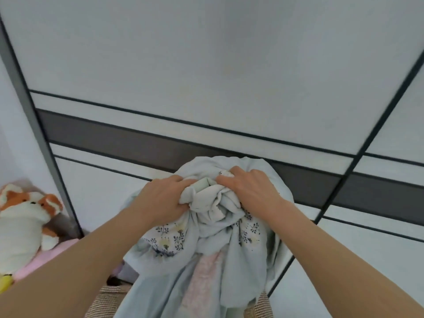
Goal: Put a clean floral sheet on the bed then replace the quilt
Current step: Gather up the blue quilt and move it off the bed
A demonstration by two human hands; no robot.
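Hands left [164,198] and right [250,187] each grip bunched floral sheet [206,237].

Two bare forearms, no sleeves, left hand [164,198], right hand [251,188], no rings

You were in a home bedroom, pretty clearly: white sliding wardrobe doors [206,65] with a dark band filled the view, and a fox plush toy [25,214] sat on pink bedding [46,258] off to your left.
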